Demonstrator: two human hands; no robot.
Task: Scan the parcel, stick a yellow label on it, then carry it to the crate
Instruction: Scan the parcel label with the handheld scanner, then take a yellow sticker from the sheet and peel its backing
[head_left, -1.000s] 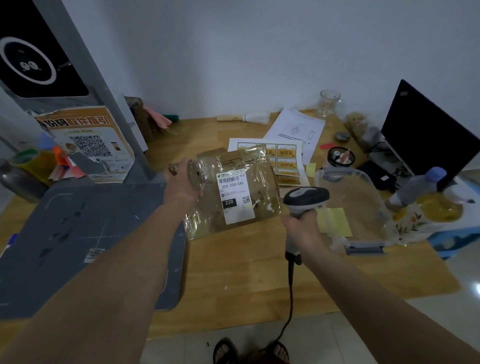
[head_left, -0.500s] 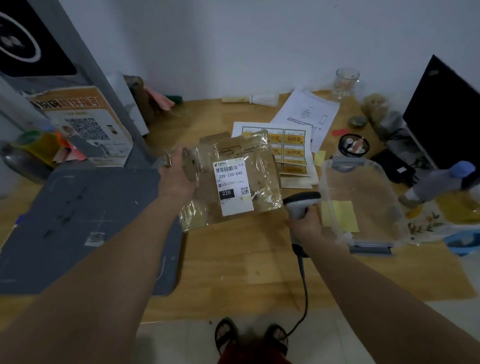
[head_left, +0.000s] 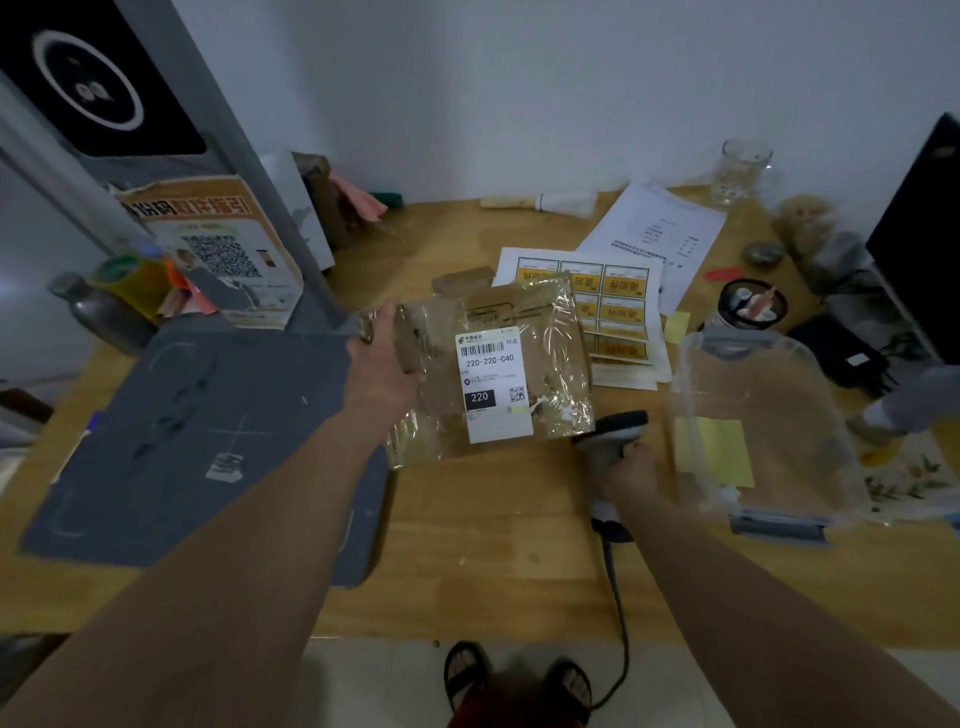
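Holding the parcel (head_left: 488, 364) by its left edge, the left hand (head_left: 382, 366) is clamped on it mid-frame, over the wooden table (head_left: 493, 525). It looks light and floppy, a flat brown packet in crinkly, slippery film, so I'd grab the stiffer cardboard edge, not the loose wrap. The right hand (head_left: 631, 475) is wrapped around the scanner (head_left: 608, 441), just right of center. Compared with a second ago the scanner sits lower, under the parcel's corner. The yellow label sheet (head_left: 605, 306) lies behind
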